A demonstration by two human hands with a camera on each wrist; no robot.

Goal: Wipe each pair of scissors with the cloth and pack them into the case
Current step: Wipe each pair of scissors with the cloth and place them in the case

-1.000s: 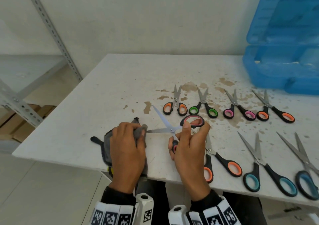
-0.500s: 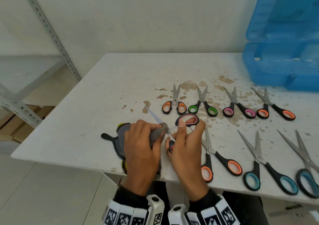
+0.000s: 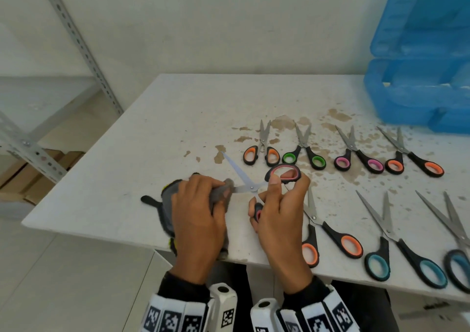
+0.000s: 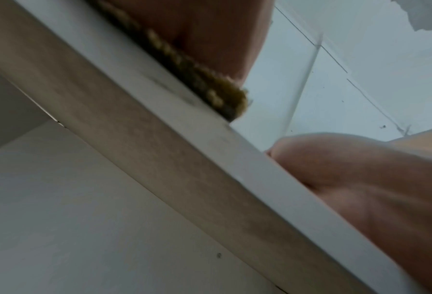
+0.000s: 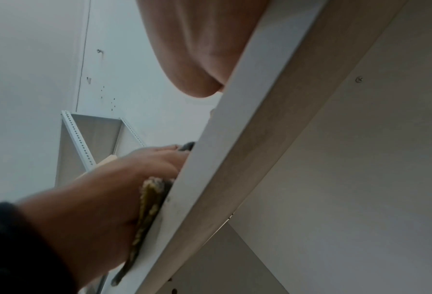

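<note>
**Wiping in progress at the desk's near edge**

Gripping a grey cloth [image 3: 221,191] at the near edge of the desk [image 3: 178,117], the left hand [image 3: 197,217] has its fingers curled over the fabric, which is bunched around one blade tip of the pink-handled scissors [image 3: 250,182]. The cloth's yellow-trimmed border overhangs the near edge, as the right wrist view confirms [image 5: 147,201]. The scissors are spread open, the free blade pointing toward the far left. The right hand [image 3: 281,209] holds both handles, thumb and fingers curled round the loops.

Right of the hands, a far row of four small pairs lies flat: orange [image 3: 262,151], green [image 3: 305,151], pink [image 3: 358,156], orange [image 3: 412,158]. Along the near edge lie a larger orange pair [image 3: 328,232], a teal pair [image 3: 396,245] and a blue pair [image 3: 455,237], partly cut off by the frame. The blue case [image 3: 417,89] stands open at the far right corner.
</note>
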